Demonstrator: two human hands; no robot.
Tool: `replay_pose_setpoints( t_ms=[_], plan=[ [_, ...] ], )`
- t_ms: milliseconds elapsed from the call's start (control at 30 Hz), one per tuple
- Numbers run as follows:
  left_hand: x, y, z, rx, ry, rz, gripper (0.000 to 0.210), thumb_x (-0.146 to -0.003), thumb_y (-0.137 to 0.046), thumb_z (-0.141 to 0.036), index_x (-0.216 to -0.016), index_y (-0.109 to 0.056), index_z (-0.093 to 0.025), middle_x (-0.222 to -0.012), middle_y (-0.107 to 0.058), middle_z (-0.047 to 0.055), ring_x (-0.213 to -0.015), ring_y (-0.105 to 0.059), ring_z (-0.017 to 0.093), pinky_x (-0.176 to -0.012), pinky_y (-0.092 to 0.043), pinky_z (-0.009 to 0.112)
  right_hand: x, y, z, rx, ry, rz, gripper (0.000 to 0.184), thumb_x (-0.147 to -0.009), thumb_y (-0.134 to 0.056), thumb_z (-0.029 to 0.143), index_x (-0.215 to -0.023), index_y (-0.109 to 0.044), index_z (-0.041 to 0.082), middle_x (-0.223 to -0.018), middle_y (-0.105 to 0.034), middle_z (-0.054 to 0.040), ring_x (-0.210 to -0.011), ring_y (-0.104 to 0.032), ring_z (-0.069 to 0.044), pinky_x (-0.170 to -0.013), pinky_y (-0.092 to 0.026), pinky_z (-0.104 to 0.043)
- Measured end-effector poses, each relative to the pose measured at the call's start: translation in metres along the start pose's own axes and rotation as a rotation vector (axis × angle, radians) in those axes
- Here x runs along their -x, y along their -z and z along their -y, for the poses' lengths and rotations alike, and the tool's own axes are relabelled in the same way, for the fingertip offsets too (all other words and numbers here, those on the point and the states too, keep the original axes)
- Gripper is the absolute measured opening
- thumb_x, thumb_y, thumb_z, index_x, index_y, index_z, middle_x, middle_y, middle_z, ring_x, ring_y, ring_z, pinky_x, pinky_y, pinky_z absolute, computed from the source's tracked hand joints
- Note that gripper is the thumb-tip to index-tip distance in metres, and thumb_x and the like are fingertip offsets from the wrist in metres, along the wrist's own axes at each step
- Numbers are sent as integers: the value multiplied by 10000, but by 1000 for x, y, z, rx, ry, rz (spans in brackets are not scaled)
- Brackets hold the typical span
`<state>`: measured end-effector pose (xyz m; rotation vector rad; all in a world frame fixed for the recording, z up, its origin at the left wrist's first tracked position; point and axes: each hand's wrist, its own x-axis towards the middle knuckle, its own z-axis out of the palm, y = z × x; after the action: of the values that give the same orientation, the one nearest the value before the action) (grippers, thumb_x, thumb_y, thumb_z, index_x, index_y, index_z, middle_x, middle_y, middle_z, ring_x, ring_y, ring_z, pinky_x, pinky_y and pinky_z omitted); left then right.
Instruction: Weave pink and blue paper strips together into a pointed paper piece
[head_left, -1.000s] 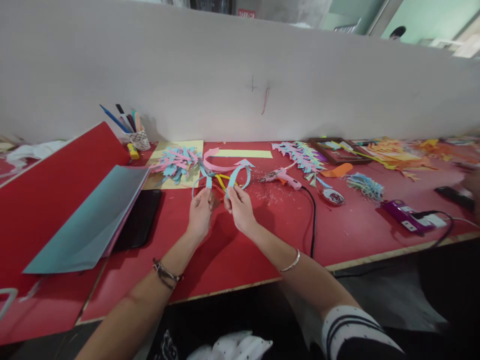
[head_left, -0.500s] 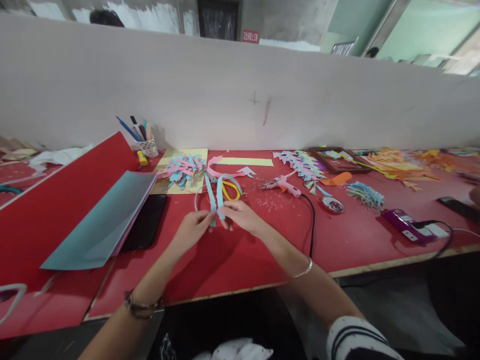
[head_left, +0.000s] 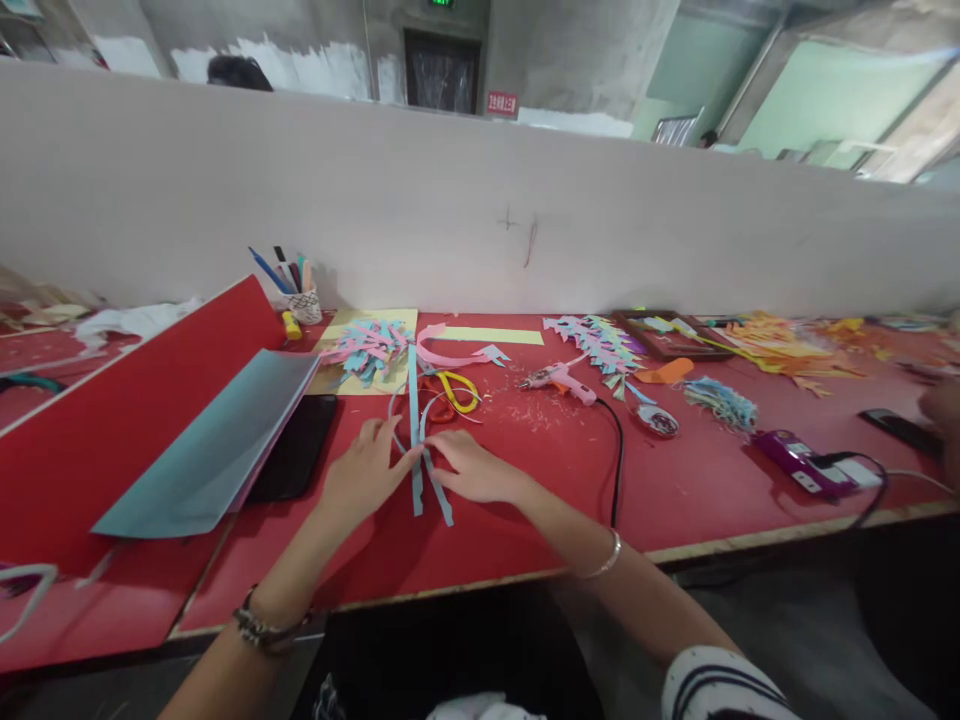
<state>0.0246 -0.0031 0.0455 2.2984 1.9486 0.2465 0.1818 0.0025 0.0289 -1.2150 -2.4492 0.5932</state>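
Two narrow light-blue paper strips (head_left: 413, 385) lie on the red table in front of me, their lower ends spread slightly apart. My left hand (head_left: 367, 468) is open, fingers spread, with the thumb tip at the strips. From the other side my right hand (head_left: 472, 467) rests open, its fingertips touching the right strip. Just beyond the hands are scissors (head_left: 459, 392) with yellow and red-orange handles, partly among thin pale strips. A curved pink paper strip (head_left: 450, 358) with blue pieces at its end lies behind them.
A pile of pink and blue paper pieces (head_left: 369, 350) sits at the back. Right of it lie a pink glue gun (head_left: 562, 380), its black cord, and a purple power strip (head_left: 802, 462). A black tablet-like object (head_left: 296, 450) lies left, partly under blue sheets (head_left: 210, 450).
Both hands have come down and nearer, from pinching the raised blue strips to lying open over them. The strips now lie flatter, their ends reaching toward me.
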Motion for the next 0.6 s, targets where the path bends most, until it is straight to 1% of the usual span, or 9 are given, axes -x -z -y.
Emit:
replay_pose_setpoints(
  t_ms=[67, 133, 233, 267, 333, 400, 500, 567, 600],
  plan=[
    [-3, -2, -5, -37, -52, 39, 464, -832, -404, -348, -1255, -372, -159, -1225, -471, 138, -1112, -488, 228, -782, -454, 303, -11, -5, 0, 11, -12, 49, 203, -730, -492, 104, -922, -558, 113, -937, -594, -110, -888, -519, -194, -770, -404, -323],
    [-5, -5, -8, -81, -86, 68, 440, -840, -402, -305, -1258, -372, -173, -1261, -439, 142, -1138, -465, 233, -807, -455, 322, -22, -4, -3, -49, -12, 107, 206, -733, -439, 59, -875, -570, 130, -887, -607, -79, -842, -538, -170, -742, -418, -296],
    [-3, -11, -8, -141, -136, 62, 421, -833, -420, -279, -1239, -410, -169, -1283, -428, 157, -1131, -468, 256, -813, -461, 351, -39, 15, -14, -144, -34, 111, 287, -763, -358, 27, -859, -593, 161, -855, -626, -30, -785, -568, -118, -708, -431, -240],
    [-3, -13, -6, -152, -166, 62, 411, -825, -438, -274, -1223, -434, -171, -1278, -439, 155, -1128, -470, 259, -828, -455, 361, -45, 23, -20, -120, -65, 74, 287, -774, -355, 37, -860, -600, 159, -852, -632, -28, -779, -574, -114, -699, -435, -234],
    [-2, -17, -2, -162, -227, 66, 395, -806, -475, -265, -1191, -478, -181, -1250, -478, 143, -1124, -475, 258, -866, -437, 376, -58, 38, -32, 37, -166, -116, 266, -780, -387, 59, -911, -597, 157, -922, -631, -34, -844, -572, -117, -736, -433, -231],
    [-3, -21, 4, -170, -252, 40, 384, -796, -489, -261, -1173, -502, -184, -1215, -516, 137, -1116, -483, 257, -897, -417, 390, -70, 47, -44, 107, -222, -203, 306, -780, -400, 57, -1041, -547, 116, -1069, -585, -89, -982, -529, -143, -819, -410, -254],
    [-8, -28, 14, -198, -238, -73, 357, -789, -491, -254, -1136, -535, -183, -1182, -544, 142, -1079, -510, 270, -908, -402, 431, -85, 47, -60, 184, -284, -269, 434, -767, -376, 6, -1186, -444, 96, -1231, -468, -138, -1133, -421, -167, -903, -359, -294],
    [-13, -34, 20, -194, -228, -160, 324, -784, -483, -226, -1096, -559, -182, -1161, -554, 145, -1035, -538, 271, -898, -405, 450, -93, 43, -67, 235, -329, -292, 447, -764, -387, 4, -1193, -444, 114, -1242, -450, -142, -1150, -395, -190, -913, -348, -333],
    [-16, -38, 23, -173, -228, -192, 310, -781, -474, -201, -1075, -568, -177, -1146, -560, 145, -1011, -551, 264, -883, -420, 439, -96, 41, -70, 259, -355, -298, 415, -764, -409, 19, -1161, -477, 120, -1220, -464, -146, -1141, -395, -212, -905, -349, -357]
  ],
)
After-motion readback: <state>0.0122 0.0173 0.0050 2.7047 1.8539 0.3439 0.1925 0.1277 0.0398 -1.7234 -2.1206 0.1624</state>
